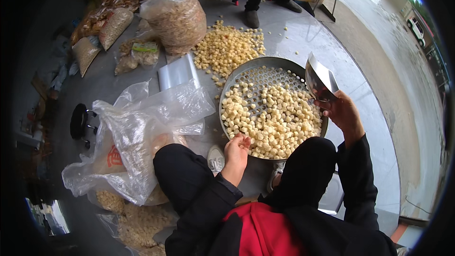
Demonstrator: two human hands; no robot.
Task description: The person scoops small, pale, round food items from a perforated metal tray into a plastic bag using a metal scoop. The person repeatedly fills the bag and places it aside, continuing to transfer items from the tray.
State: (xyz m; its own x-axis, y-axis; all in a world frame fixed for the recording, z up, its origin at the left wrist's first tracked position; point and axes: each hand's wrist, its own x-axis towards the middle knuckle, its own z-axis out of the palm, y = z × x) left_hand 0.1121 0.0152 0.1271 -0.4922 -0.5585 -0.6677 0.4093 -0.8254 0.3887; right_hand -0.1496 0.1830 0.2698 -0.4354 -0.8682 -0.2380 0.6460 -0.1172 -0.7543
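A wide round metal sieve (277, 74) with a perforated bottom lies before my knees. Pale yellow, short cylindrical pieces (284, 124) cover most of it, while the holes show bare at the far side. My right hand (343, 113) grips a shiny metal scoop (321, 80) above the sieve's right rim, tilted up. At the near left rim is my left hand (236, 156), palm turned partly up and fingers curled beside the pieces. Whether those fingers hold anything cannot be made out.
More pieces (229, 48) are heaped on the floor past the sieve. Left of it lie a large clear plastic bag (135, 142), flat plastic bags (178, 72) and a tall filled sack (177, 17). Another person's shoe (252, 19) and a hand truck (328, 10) are farther off.
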